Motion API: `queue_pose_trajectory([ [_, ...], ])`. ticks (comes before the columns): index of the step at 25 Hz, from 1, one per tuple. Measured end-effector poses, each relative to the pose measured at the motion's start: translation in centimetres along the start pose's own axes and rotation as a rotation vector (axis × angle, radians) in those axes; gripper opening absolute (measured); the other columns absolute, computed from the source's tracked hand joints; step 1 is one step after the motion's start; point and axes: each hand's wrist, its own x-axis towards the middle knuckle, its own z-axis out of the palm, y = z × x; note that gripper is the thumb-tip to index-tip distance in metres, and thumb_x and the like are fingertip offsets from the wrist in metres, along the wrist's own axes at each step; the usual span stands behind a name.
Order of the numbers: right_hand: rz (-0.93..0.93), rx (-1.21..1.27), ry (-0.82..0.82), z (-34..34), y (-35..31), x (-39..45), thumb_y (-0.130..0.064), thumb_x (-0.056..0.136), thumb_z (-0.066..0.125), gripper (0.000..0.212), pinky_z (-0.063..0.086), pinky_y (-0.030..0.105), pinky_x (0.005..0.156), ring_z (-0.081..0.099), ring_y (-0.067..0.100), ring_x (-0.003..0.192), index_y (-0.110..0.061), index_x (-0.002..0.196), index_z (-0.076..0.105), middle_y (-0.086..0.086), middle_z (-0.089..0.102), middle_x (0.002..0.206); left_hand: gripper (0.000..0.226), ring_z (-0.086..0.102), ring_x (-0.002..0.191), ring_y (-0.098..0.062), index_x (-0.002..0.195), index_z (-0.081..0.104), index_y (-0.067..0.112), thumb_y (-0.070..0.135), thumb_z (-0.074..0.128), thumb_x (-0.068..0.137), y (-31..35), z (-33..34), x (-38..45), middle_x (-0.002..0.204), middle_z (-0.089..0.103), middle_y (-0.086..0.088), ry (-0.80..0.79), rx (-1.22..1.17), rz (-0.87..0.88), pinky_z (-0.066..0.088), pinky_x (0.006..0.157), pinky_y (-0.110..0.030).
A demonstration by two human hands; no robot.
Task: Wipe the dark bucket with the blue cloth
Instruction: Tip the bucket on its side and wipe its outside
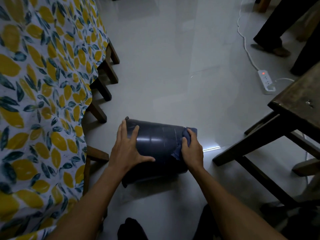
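As lying on its side on the floor (173, 58), dark bucket (155, 144) found steadied by left hand (128, 149), fingers spread flat over the wall near the rim end, apparently to stop rolling. Right hand (191, 151) closed around bunched blue cloth (187, 134), pressed against the base end. Open floor beyond; covered desk (43, 84) close left, wooden stool (285, 122) near right.

Home: lemon-print tablecloth (39, 101), wooden chairs (277, 132)
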Motion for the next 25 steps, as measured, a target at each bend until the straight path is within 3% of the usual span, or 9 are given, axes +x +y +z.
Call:
queue_pose_trajectory([
  [6,-0.037,-0.122,0.053,0.7,2.3,-4.6,-0.036,0.109,0.035,0.044,0.05,0.039,0.094,0.057,0.03,0.123,-0.034,0.153,0.036,0.012,0.055,0.142,0.144,0.011,0.148,-0.042,0.158,0.02,0.018,0.071,0.088,0.042,0.5,0.9,-5.1,0.163,0.0,-0.022,0.075,0.053,-0.032,0.041,0.106,-0.056],
  [9,-0.373,-0.377,0.002,2.0,2.0,-6.9,-0.041,0.104,0.029,0.049,0.055,0.052,0.098,0.055,0.035,0.129,-0.031,0.153,0.033,0.019,0.049,0.149,0.155,-0.002,0.152,-0.039,0.16,0.002,0.021,0.074,0.086,0.042,0.7,1.1,-4.7,0.165,-0.019,-0.017,0.022,0.052,-0.085,0.03,0.114,-0.052],
  [11,-0.624,-0.5,-0.099,4.2,0.9,-7.2,-0.04,0.106,0.032,0.051,0.044,0.051,0.113,0.043,0.037,0.144,-0.027,0.155,0.035,0.019,0.04,0.159,0.156,-0.004,0.153,-0.038,0.16,-0.001,0.019,0.074,0.086,0.043,0.4,1.7,-4.5,0.164,-0.022,-0.016,0.026,0.059,-0.083,0.027,0.115,-0.052],
  [13,-0.745,-0.577,-0.192,6.4,-1.1,-6.2,-0.043,0.108,0.026,0.056,0.021,0.048,0.125,0.02,0.03,0.156,-0.023,0.16,0.03,0.013,0.024,0.168,0.151,0.004,0.152,-0.041,0.159,0.007,0.013,0.072,0.086,0.045,-0.2,2.3,-4.6,0.165,-0.012,-0.021,0.044,0.077,-0.051,0.032,0.115,-0.055],
  [15,-0.718,-0.612,-0.234,7.8,-3.2,-4.2,-0.045,0.108,0.021,0.058,0.009,0.048,0.128,0.011,0.025,0.158,-0.023,0.162,0.026,0.008,0.018,0.17,0.15,0.009,0.151,-0.043,0.157,0.01,0.009,0.074,0.085,0.044,-0.7,2.5,-4.6,0.165,-0.006,-0.024,0.043,0.1,-0.04,0.032,0.115,-0.056],
  [17,-0.64,-0.653,-0.199,8.4,-4.2,-1.7,-0.044,0.107,0.023,0.056,0.016,0.052,0.125,0.027,0.026,0.154,-0.025,0.158,0.035,0.005,0.033,0.166,0.155,0.006,0.151,-0.043,0.157,0.005,0.011,0.079,0.083,0.041,-0.8,2.2,-4.2,0.165,-0.009,-0.023,0.035,0.095,-0.054,0.028,0.114,-0.051],
  [20,-0.411,-0.659,-0.117,6.5,-3.7,2.5,-0.041,0.104,0.026,0.045,0.027,0.055,0.117,0.052,0.03,0.13,-0.025,0.135,0.054,0.01,0.06,0.135,0.158,-0.002,0.152,-0.039,0.157,-0.002,0.013,0.077,0.083,0.041,-0.5,1.9,-3.9,0.165,-0.018,-0.019,0.002,0.056,-0.063,0.028,0.115,-0.048],
  [22,-0.241,-0.656,-0.096,4.4,-2.6,4.3,-0.041,0.105,0.025,0.043,0.026,0.054,0.117,0.054,0.032,0.126,-0.024,0.13,0.056,0.012,0.062,0.129,0.158,-0.004,0.152,-0.038,0.158,-0.002,0.013,0.075,0.085,0.041,-0.2,1.8,-3.7,0.164,-0.02,-0.016,0.003,0.036,-0.059,0.029,0.115,-0.049],
  [25,-0.166,-0.554,-0.005,2.7,-1.1,3.1,-0.036,0.108,0.03,0.041,0.034,0.053,0.114,0.052,0.036,0.127,-0.019,0.138,0.052,0.015,0.057,0.136,0.158,-0.005,0.153,-0.037,0.159,-0.001,0.013,0.074,0.086,0.042,0.1,1.8,-3.6,0.164,-0.023,-0.014,-0.004,0.018,-0.071,0.029,0.115,-0.05],
])
